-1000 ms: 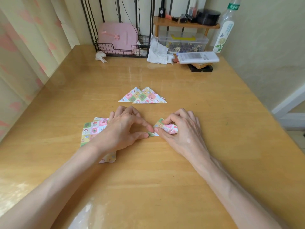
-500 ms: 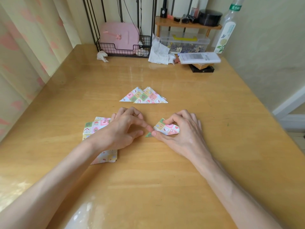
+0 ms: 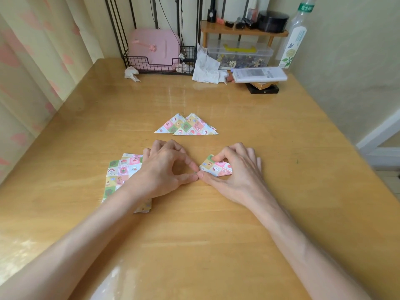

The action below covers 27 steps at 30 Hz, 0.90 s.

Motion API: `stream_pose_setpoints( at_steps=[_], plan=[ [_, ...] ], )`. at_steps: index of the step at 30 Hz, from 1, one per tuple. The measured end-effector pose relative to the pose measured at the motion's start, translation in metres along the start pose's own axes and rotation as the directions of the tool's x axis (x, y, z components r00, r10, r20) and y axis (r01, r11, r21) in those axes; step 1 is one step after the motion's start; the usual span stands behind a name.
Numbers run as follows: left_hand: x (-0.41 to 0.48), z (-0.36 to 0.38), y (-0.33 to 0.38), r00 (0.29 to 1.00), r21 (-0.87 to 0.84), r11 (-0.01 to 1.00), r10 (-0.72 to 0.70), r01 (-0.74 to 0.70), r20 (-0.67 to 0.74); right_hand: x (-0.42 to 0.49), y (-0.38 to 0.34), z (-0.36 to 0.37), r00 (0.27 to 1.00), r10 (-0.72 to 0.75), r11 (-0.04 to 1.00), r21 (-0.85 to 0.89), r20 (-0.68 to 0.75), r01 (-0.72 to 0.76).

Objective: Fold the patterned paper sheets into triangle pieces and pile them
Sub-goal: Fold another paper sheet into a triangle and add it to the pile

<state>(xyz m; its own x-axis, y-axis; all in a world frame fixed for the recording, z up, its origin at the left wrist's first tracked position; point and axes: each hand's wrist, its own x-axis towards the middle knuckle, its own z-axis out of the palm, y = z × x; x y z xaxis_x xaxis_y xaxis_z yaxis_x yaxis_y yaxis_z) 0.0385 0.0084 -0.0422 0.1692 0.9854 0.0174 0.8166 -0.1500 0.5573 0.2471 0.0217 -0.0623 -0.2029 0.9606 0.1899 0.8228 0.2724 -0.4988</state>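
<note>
A small folded patterned paper piece [image 3: 216, 167] lies on the wooden table [image 3: 194, 234] at the centre. My right hand [image 3: 236, 174] pinches it, with the index finger curled on its top corner and the thumb at its lower left corner. My left hand [image 3: 164, 169] pinches the same left tip between thumb and index finger. A pile of folded triangle pieces [image 3: 187, 126] lies just beyond my hands. A stack of flat patterned sheets [image 3: 121, 172] sits under my left wrist, partly hidden by it.
A black wire basket [image 3: 160, 61] with a pink case, crumpled tissues [image 3: 205, 68], a clear storage box [image 3: 240, 54], a white remote [image 3: 258, 74] and a bottle [image 3: 294, 37] line the table's back edge. A curtain hangs at the left; a wall stands at the right.
More of the paper piece shows under my right hand, which has shifted slightly right. My left hand's fingertips stay at the piece's left tip.
</note>
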Motion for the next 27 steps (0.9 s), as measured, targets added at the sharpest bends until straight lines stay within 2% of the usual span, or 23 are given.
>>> stream_pose_setpoints(
  at_steps=[10, 19, 27],
  plan=[
    [0.0002, 0.0025, -0.0027, 1.000, -0.014, 1.000, 0.000, -0.001, -0.010, 0.0030, -0.0021, -0.0002, 0.999, 0.020, 0.999, -0.027, 0.040, -0.018],
    [0.0014, 0.0008, -0.0038, 1.000, -0.020, 1.000, 0.022, -0.022, 0.008, 0.0057, 0.0017, -0.0008, 0.997, 0.046, 0.999, 0.026, 0.054, -0.047],
    [0.0025, -0.0017, -0.0086, 0.995, -0.001, 0.995, 0.104, -0.104, 0.009, 0.0025, -0.0068, 0.0028, 0.996, 0.080, 0.996, -0.034, 0.041, -0.079]
  ],
)
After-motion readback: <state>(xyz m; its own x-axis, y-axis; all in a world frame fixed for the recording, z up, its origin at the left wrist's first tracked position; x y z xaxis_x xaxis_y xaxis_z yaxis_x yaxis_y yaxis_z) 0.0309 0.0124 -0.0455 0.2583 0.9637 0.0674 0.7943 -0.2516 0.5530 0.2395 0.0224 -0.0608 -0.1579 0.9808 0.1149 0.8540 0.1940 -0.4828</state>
